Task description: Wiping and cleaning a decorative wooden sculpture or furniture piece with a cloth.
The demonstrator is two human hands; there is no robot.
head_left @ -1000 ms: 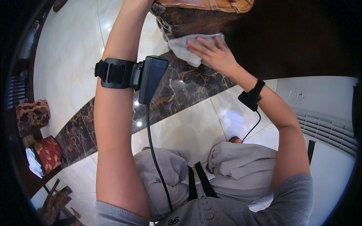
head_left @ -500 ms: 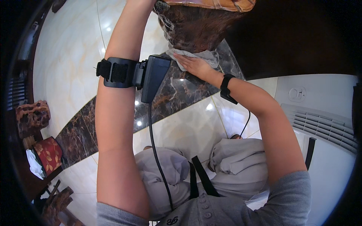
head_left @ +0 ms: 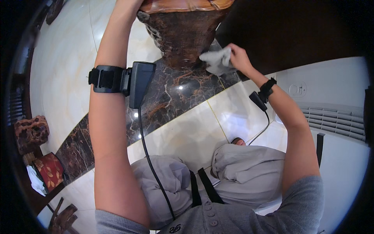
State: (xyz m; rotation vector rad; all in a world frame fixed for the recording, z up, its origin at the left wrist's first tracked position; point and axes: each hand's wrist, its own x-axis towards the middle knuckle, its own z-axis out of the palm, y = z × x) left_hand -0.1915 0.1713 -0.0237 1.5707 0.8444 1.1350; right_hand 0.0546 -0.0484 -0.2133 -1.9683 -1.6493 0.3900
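My right hand point(head_left: 239, 57) has its fingers closed on a light grey cloth point(head_left: 218, 61). Lifted and bunched, the cloth hangs beside the lower right side of a dark brown wooden stump-like base point(head_left: 183, 37). A polished orange-brown wooden top point(head_left: 187, 5) caps that base, which stands on dark marbled floor tiles point(head_left: 171, 93). My left forearm point(head_left: 111, 128) reaches up past the left side of the base. Its hand lies beyond the upper edge of the view, near the wooden top's left corner, so its fingers are hidden.
A white appliance with a slatted grille point(head_left: 331, 121) stands close on my right. Dark panelling point(head_left: 280, 35) rises behind the cloth. At the far left are a gnarled wooden piece point(head_left: 32, 133) and a red patterned cushion point(head_left: 50, 171). A black cable point(head_left: 146, 156) trails from my left wrist device.
My right hand has gone from lying flat on the cloth at the foot of the base to gripping it, lifted and moved right. The view has shifted slightly.
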